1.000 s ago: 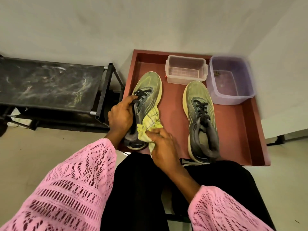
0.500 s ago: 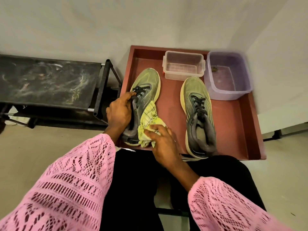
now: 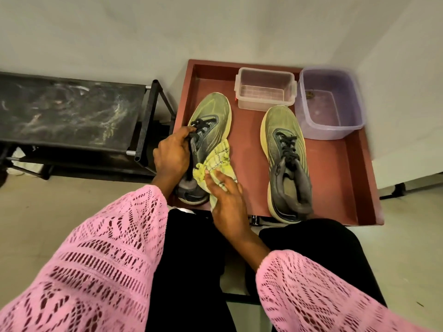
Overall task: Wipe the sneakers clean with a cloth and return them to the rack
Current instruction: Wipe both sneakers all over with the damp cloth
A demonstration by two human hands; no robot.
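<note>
Two olive-green sneakers with black laces and grey collars lie on a red tray (image 3: 249, 164). My left hand (image 3: 171, 154) grips the left sneaker (image 3: 211, 116) by its tongue and laces. My right hand (image 3: 226, 197) presses a yellow-green cloth (image 3: 219, 161) against that sneaker's right side near the heel, fingers fairly straight over the cloth. The right sneaker (image 3: 286, 152) lies untouched further right, toe pointing away from me.
A clear plastic box (image 3: 265, 91) and a purple tub (image 3: 328, 104) stand at the tray's far end. A black shoe rack (image 3: 72, 111) with a scuffed top shelf stands to the left. White walls close the back and right. My knees in black trousers are below the tray.
The right hand slid the cloth a little back and forth along the left sneaker's side. The left hand kept its hold. The view shifted slightly.
</note>
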